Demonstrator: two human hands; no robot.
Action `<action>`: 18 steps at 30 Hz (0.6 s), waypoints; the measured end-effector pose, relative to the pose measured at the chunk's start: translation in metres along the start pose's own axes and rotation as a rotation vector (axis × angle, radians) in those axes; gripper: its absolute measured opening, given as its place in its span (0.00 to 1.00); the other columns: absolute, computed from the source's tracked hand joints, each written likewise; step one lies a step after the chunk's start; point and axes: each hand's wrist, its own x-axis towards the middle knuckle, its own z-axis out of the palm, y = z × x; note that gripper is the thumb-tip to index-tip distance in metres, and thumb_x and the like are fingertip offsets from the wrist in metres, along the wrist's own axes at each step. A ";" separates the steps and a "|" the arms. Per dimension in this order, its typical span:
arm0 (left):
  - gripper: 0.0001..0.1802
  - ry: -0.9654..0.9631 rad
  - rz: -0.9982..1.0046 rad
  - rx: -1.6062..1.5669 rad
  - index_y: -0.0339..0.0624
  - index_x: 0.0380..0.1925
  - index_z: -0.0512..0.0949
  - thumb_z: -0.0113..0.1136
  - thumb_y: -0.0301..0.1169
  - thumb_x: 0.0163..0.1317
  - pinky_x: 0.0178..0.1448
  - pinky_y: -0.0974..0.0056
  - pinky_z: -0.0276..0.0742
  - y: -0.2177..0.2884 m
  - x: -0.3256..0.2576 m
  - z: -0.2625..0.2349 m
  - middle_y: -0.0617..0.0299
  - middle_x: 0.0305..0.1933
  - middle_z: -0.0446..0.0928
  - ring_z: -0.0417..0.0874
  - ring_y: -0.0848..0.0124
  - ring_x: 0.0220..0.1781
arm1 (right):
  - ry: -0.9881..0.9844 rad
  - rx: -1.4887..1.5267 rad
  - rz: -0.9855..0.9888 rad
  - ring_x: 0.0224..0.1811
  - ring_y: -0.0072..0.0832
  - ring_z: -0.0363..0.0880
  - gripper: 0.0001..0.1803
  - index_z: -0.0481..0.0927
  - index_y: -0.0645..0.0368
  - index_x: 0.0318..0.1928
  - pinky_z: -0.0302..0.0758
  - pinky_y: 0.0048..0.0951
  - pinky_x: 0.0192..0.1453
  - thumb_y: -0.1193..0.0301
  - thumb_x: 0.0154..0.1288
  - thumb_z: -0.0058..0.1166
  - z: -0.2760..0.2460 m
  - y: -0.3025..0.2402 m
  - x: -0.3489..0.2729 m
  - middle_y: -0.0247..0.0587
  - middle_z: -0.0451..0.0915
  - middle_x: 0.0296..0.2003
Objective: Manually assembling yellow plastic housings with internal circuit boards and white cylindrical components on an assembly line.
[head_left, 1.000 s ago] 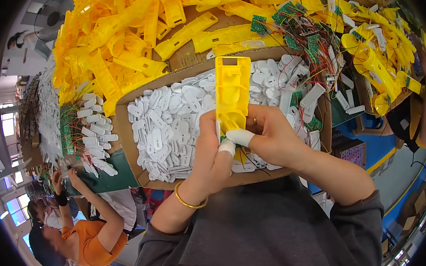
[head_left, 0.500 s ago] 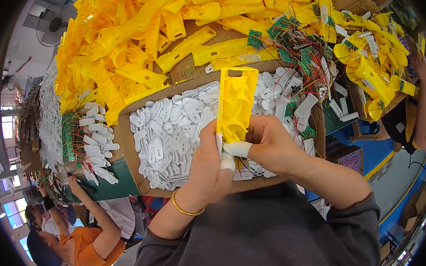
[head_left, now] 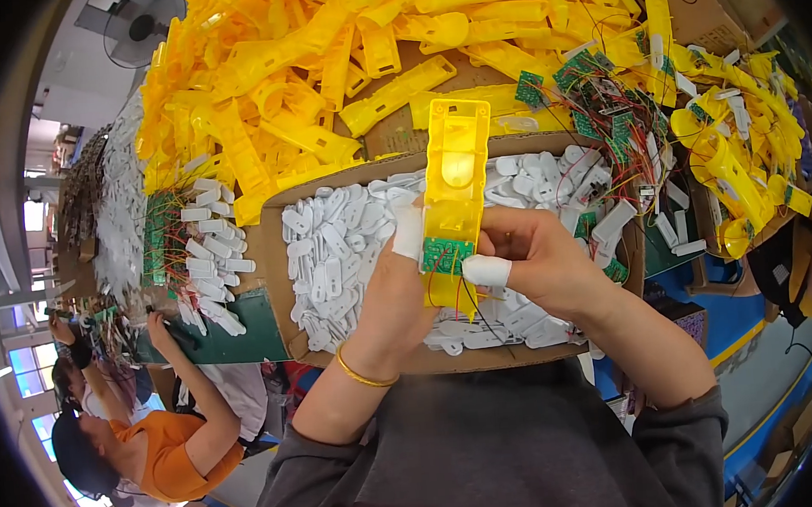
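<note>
A long yellow plastic housing [head_left: 458, 170] stands upright between my hands, its hollow side facing me. Across its lower part lies a small green circuit board [head_left: 447, 254] with thin red and black wires trailing down. My left hand [head_left: 391, 287], its thumb wrapped in white tape, grips the housing along the left edge. From the right, my right hand [head_left: 534, 263] pinches at the board's right edge with a white-taped thumb; its fingertips are partly hidden behind the housing. Below both hands sits a cardboard box [head_left: 276, 253] filled with small white plastic pieces [head_left: 330, 249].
Yellow housings [head_left: 253, 85] are heaped behind the box. Wired green boards [head_left: 593, 99] lie in a tangle at the right, by more yellow parts [head_left: 738, 155]. White wired blocks [head_left: 215, 243] lie left. A co-worker in orange [head_left: 170, 454] works at far left.
The yellow housing has turned and its lower part with the green board now shows. My right thumb has moved onto the board's edge. The whole view has shifted slightly.
</note>
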 end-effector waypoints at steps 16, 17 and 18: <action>0.14 0.573 0.579 1.097 0.34 0.46 0.73 0.45 0.23 0.60 0.46 0.68 0.73 0.105 0.026 -0.067 0.57 0.38 0.78 0.79 0.69 0.37 | 0.809 0.010 -0.671 0.65 0.34 0.60 0.26 0.57 0.65 0.64 0.58 0.36 0.69 0.68 0.68 0.39 -0.309 -0.136 -0.189 0.44 0.62 0.62; 0.14 0.515 0.579 1.338 0.33 0.46 0.72 0.47 0.26 0.60 0.45 0.67 0.73 0.110 0.042 -0.066 0.55 0.37 0.77 0.79 0.66 0.37 | 0.834 -0.034 -0.682 0.65 0.34 0.59 0.26 0.57 0.64 0.64 0.57 0.35 0.69 0.69 0.68 0.39 -0.308 -0.142 -0.192 0.43 0.61 0.62; 0.15 0.457 0.568 1.577 0.33 0.45 0.72 0.50 0.28 0.60 0.45 0.66 0.73 0.111 0.056 -0.060 0.53 0.37 0.77 0.79 0.64 0.36 | 0.844 -0.045 -0.668 0.65 0.34 0.59 0.26 0.57 0.64 0.64 0.57 0.35 0.69 0.69 0.68 0.39 -0.289 -0.141 -0.181 0.43 0.61 0.62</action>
